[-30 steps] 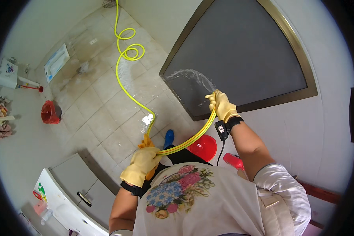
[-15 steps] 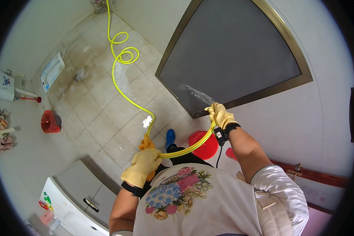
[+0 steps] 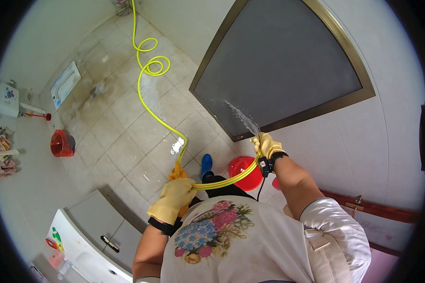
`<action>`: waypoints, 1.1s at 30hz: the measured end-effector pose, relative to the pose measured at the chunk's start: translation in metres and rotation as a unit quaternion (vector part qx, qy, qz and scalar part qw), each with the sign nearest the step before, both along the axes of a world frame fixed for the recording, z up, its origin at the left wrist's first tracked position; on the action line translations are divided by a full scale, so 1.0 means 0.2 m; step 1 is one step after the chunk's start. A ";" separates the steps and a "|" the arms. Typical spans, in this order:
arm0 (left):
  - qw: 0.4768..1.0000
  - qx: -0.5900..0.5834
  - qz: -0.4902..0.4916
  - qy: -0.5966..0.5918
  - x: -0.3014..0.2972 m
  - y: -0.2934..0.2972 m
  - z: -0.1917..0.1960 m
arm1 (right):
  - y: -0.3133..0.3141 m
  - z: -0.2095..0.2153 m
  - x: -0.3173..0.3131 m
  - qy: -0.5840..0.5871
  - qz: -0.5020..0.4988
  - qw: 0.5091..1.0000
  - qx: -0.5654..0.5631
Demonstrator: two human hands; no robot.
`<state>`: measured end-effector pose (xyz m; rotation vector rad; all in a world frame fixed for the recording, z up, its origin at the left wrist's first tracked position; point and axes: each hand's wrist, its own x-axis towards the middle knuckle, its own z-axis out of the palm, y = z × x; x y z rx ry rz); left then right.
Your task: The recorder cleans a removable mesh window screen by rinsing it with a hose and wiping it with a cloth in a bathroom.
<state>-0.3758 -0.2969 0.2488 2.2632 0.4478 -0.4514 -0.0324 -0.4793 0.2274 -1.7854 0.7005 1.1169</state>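
Observation:
Yellow-green garden hose (image 3: 148,109) runs in loops over the floor to my left hand (image 3: 172,197), which wears a cream rubber glove and grips the hose. An orange, crumpled cloth-like thing (image 3: 178,171) shows beside that hand. From there doubled lengths of hose curve in front of me to my right hand (image 3: 267,145), gloved alike and closed around the hose end. Water (image 3: 243,116) sprays from it up and to the left, in front of a dark grey panel (image 3: 278,66) in a bronze-coloured frame. The hose tip is hidden by my fingers.
A red bucket (image 3: 248,174) stands near my blue boot (image 3: 206,165). Farther left are a red-lined bin (image 3: 61,144) and a squat toilet (image 3: 65,85) in the tiled floor. A white-topped vanity (image 3: 75,238) stands at lower left. Parts of the floor look wet.
My right hand has shifted slightly downward and to the right. The spray now points more steeply upward. My left hand keeps its hold, and the whole view has shifted slightly.

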 end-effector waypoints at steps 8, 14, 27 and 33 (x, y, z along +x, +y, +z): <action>1.000 -0.003 -0.011 0.013 0.01 -0.03 0.03 | -0.35 -0.29 -0.06 -0.035 0.000 0.997 -0.066; 1.000 -0.004 -0.006 0.019 -0.02 -0.01 0.01 | -0.13 -0.06 -0.04 -0.070 -0.101 0.992 0.034; 1.000 -0.013 -0.006 -0.009 0.00 -0.01 0.02 | -0.09 0.04 -0.10 -0.067 -0.068 0.995 -0.034; 0.999 0.004 -0.040 0.015 0.01 -0.02 -0.01 | -0.16 -0.03 -0.06 0.005 -0.086 0.996 -0.010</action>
